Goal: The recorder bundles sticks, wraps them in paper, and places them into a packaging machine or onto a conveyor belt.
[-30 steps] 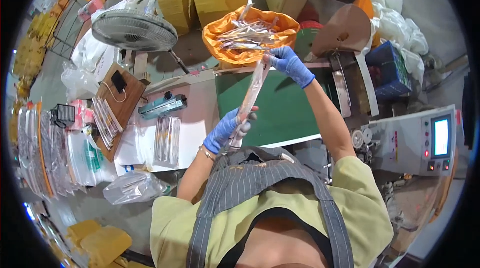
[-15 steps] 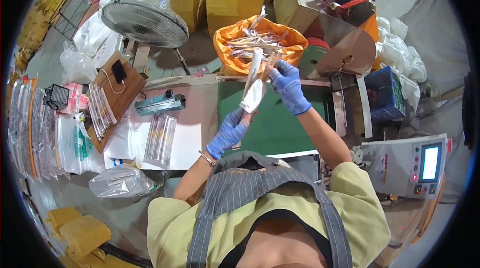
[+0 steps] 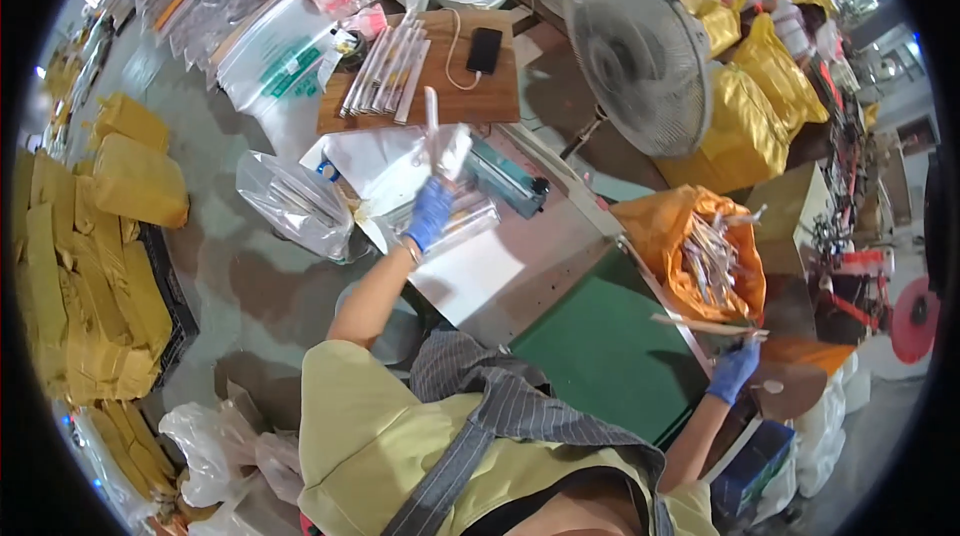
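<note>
My left hand, in a blue glove, is closed around a slim, pale wrapped packet that sticks up past the fingers. It hovers over the white worktop, beside clear-wrapped bundles of slim packets. Over on the right, my gloved right hand pinches thin light-brown sticks at one end, just in front of an orange bag. Loose sticks and wrapper scraps fill that bag. Below it lies a green work surface.
A teal tool lies on the worktop. Beyond are a wooden board with slim packets and a phone, and a standing fan. A clear bag hangs at the worktop's near-left edge. Yellow sacks are piled left.
My view has swung left. The hands, together before over the green surface, are now far apart: the left over the worktop with a packet, the right by the orange bag with sticks.
</note>
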Tool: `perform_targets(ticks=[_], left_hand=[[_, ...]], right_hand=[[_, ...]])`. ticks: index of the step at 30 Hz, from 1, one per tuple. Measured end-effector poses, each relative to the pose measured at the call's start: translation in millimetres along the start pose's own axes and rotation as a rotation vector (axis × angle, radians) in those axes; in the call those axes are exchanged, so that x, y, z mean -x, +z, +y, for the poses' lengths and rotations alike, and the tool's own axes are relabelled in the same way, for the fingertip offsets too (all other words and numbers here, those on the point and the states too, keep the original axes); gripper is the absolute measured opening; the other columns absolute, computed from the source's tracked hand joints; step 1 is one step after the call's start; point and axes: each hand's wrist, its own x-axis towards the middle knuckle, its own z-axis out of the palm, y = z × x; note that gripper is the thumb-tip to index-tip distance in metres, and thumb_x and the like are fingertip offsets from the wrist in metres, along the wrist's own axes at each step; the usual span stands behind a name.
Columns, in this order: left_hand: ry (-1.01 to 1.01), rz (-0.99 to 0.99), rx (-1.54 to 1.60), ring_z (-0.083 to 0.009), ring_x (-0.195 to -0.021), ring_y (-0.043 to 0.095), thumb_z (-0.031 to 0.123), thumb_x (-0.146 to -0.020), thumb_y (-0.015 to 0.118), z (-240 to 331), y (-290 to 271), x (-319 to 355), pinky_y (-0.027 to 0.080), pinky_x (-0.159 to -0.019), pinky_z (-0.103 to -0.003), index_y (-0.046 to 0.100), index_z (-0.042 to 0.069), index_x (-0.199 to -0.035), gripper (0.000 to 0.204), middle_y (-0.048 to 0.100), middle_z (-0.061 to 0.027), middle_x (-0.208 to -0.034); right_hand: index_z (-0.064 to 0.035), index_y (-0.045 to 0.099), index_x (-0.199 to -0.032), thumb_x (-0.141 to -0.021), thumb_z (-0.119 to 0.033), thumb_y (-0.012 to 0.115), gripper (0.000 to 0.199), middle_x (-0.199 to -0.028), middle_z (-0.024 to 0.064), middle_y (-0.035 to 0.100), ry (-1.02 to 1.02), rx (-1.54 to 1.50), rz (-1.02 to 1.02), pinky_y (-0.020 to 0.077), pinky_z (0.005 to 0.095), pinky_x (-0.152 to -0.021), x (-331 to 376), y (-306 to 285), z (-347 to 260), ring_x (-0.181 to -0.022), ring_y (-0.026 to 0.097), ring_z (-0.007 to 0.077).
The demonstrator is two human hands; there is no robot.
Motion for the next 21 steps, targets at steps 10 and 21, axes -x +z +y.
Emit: perform_targets(ticks=[10, 21], left_hand=[[-0.007, 0.103, -1.219, -0.0328, -0.114, 0.035, 0.038, -0.08, 0.042, -14, -82, -250, 0.029, -0.094, -0.041, 0.061, 0.011, -0.099, 0.038, 0.042, -0.0165, -0.122], [0.964, -0.956, -0.221, -0.0329, -0.078, 0.053, 0.011, -0.073, 0.052, 89, 205, -10, 0.044, -0.063, -0.04, 0.051, 0.014, -0.104, 0.031, 0.049, -0.0137, -0.09]], right_hand=[[-0.0092, 0.049, -0.084, -0.084, -0.017, 0.053, 0.009, -0.061, -0.0018, 0.046, 0.326, 0.024, -0.038, 0.0366, 0.0197, -0.039, 88, 104, 75, -0.046, 0.044, 0.0062], [-0.0053, 0.048, -0.08, -0.084, -0.012, 0.049, 0.008, -0.063, 0.0023, 0.049, 0.227, 0.069, 0.349, 0.0467, 0.0267, -0.043, 121, 61, 69, -0.051, 0.051, 0.011]])
